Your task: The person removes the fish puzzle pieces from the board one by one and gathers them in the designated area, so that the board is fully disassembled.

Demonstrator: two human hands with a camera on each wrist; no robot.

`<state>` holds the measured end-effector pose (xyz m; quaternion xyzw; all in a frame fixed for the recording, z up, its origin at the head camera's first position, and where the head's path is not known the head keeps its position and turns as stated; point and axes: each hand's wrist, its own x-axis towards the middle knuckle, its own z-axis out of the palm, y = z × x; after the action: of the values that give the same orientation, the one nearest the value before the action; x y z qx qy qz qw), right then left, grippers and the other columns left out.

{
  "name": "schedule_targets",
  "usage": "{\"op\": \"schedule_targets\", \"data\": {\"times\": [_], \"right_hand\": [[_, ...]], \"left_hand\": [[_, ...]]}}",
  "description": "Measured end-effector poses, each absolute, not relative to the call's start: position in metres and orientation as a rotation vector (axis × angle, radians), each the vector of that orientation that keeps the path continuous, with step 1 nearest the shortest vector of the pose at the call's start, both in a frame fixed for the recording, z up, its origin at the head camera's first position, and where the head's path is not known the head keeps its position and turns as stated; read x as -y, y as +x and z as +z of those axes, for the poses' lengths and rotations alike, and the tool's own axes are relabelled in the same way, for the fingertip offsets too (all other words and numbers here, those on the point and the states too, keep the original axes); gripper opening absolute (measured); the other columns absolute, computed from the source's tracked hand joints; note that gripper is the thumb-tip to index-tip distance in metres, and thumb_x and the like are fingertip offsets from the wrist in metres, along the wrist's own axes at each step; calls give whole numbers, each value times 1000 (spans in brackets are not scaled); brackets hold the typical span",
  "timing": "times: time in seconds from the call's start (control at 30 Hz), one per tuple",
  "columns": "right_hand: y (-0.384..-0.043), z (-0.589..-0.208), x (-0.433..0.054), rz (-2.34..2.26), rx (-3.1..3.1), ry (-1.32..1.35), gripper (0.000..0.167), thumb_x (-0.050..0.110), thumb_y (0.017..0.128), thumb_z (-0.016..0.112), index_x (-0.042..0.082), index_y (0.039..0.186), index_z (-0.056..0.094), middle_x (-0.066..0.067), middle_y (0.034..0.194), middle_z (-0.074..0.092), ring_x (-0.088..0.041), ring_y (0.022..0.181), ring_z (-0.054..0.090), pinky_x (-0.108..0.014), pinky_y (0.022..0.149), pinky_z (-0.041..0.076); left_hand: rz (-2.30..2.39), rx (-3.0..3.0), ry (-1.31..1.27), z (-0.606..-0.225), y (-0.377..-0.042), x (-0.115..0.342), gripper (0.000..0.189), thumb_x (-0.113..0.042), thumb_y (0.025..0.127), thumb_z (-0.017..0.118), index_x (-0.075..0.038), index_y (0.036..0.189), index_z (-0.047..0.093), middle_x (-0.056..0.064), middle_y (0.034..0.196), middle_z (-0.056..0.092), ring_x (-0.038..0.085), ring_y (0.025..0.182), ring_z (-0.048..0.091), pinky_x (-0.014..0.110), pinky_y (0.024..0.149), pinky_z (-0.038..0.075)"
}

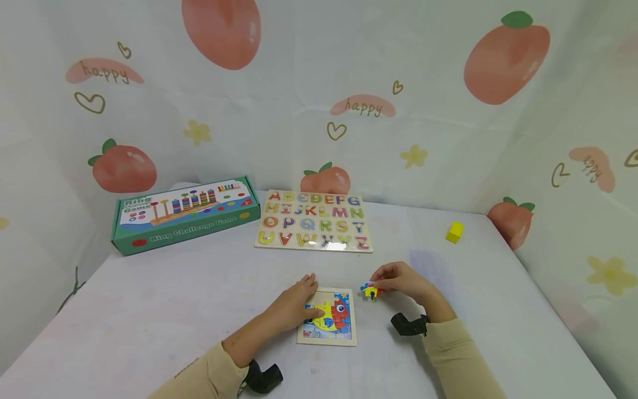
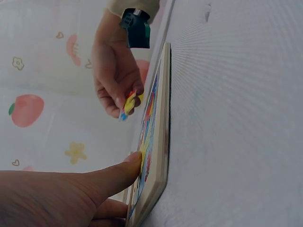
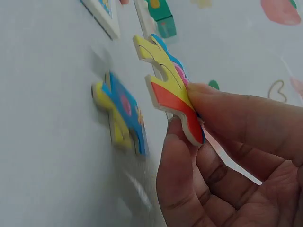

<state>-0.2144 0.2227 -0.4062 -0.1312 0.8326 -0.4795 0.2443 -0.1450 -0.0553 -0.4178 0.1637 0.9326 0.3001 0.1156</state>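
A wooden jigsaw puzzle (image 1: 344, 318) with a red and yellow fish picture lies flat in its pale frame. My left hand (image 1: 294, 305) rests over its left side, thumb on the picture and fingers stretched along the frame. Just right of the frame, my right hand (image 1: 404, 281) pinches a yellow, red and blue puzzle piece (image 3: 173, 80) between thumb and fingertips, tilted above the table. Below it in the right wrist view lie blue and yellow puzzle pieces (image 3: 124, 106), slightly blurred; how many I cannot tell.
Behind the puzzle lies a wooden alphabet board (image 1: 313, 221). A green ring game box (image 1: 186, 216) stands at the back left, and a yellow block (image 1: 454, 232) at the back right. A printed cloth backdrop (image 1: 279, 138) rises behind the white table (image 1: 174, 299).
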Motion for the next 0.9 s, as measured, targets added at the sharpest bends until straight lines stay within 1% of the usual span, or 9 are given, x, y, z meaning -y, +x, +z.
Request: {"op": "schedule_targets", "data": {"times": [0.1, 0.23, 0.5, 0.77, 0.9], "right_hand": [[-214, -407, -232, -1316, -2265, -354, 28, 17, 86, 66, -6, 100, 64, 3, 78, 64, -12, 69, 54, -24, 64, 49], [-213, -408, -244, -1307, -2271, -368, 28, 18, 87, 65, -7, 101, 64, 3, 80, 64, -11, 70, 55, -23, 66, 51], [-213, -411, -263, -1270, -2296, -338, 29, 20, 87, 65, -5, 101, 65, 4, 81, 65, -10, 70, 57, -24, 67, 51], [-210, -408, -270, -1270, -2306, -298, 32, 20, 88, 64, -7, 105, 64, 2, 83, 65, -12, 71, 56, -23, 65, 50], [-211, -409, -268, -1262, -2342, -259, 31, 20, 86, 66, -7, 103, 65, 2, 80, 65, -12, 69, 54, -23, 63, 49]], "left_hand": [[885, -2733, 481, -418, -145, 55, 67, -25, 81, 72, 6, 134, 45, 19, 149, 33, 33, 141, 25, 51, 110, 29], [891, -2728, 475, -418, -144, 55, 67, -25, 81, 72, 6, 134, 45, 19, 149, 32, 33, 141, 25, 51, 110, 29], [884, -2727, 469, -419, -145, 54, 67, -26, 81, 72, 5, 134, 45, 18, 149, 32, 33, 141, 25, 52, 110, 29], [882, -2727, 467, -419, -144, 55, 67, -27, 81, 72, 4, 134, 45, 18, 149, 32, 33, 141, 25, 51, 110, 29], [893, -2726, 479, -418, -144, 55, 67, -27, 82, 71, 5, 135, 45, 18, 150, 32, 33, 141, 24, 51, 110, 29]]}}
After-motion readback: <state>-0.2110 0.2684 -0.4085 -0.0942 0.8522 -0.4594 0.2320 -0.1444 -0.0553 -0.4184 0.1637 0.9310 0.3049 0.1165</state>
